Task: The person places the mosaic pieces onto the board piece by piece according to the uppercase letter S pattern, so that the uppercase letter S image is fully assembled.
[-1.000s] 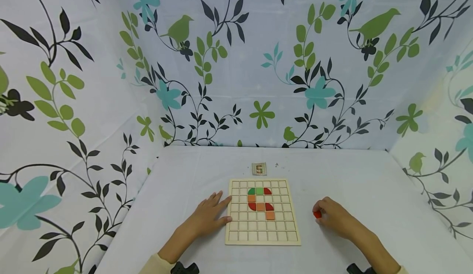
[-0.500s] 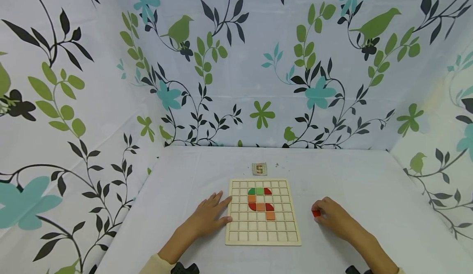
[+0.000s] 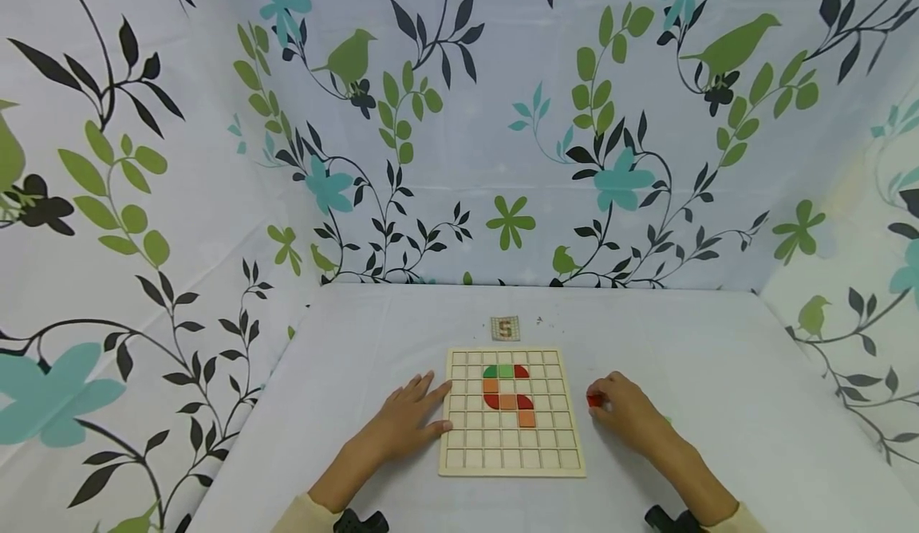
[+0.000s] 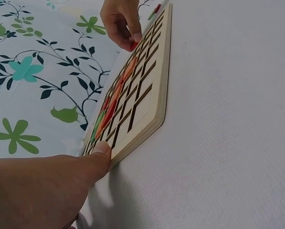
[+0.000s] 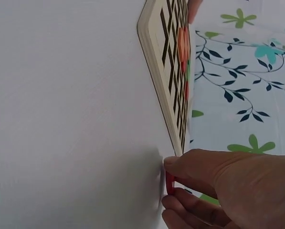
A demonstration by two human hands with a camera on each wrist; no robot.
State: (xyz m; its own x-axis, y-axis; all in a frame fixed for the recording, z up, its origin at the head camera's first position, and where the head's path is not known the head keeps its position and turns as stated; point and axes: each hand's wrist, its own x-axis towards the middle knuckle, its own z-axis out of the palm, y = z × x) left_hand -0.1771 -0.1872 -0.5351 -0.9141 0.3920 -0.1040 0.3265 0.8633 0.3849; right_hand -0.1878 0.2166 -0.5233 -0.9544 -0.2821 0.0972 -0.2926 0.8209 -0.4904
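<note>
A wooden grid board (image 3: 511, 459) lies flat on the table. Red, orange and green tiles (image 3: 507, 401) sit in its squares in an S-like shape. My left hand (image 3: 404, 421) rests at the board's left edge with fingers spread, its thumb on the rim in the left wrist view. Just off the board's right side, my right hand (image 3: 630, 412) pinches a small red tile (image 5: 169, 182) between thumb and fingers. Most of that tile is hidden by the fingers in the head view.
A small pattern card (image 3: 506, 328) showing an S lies behind the board. Beyond my right hand, the left wrist view shows red and green pieces (image 4: 154, 11) on the table. A patterned cloth (image 3: 459, 158) hangs at the back and sides.
My right hand has moved left and slightly away from me, bringing the red tile closer to the board. A bit of green now shows beside the right wrist. My left hand has stayed put.
</note>
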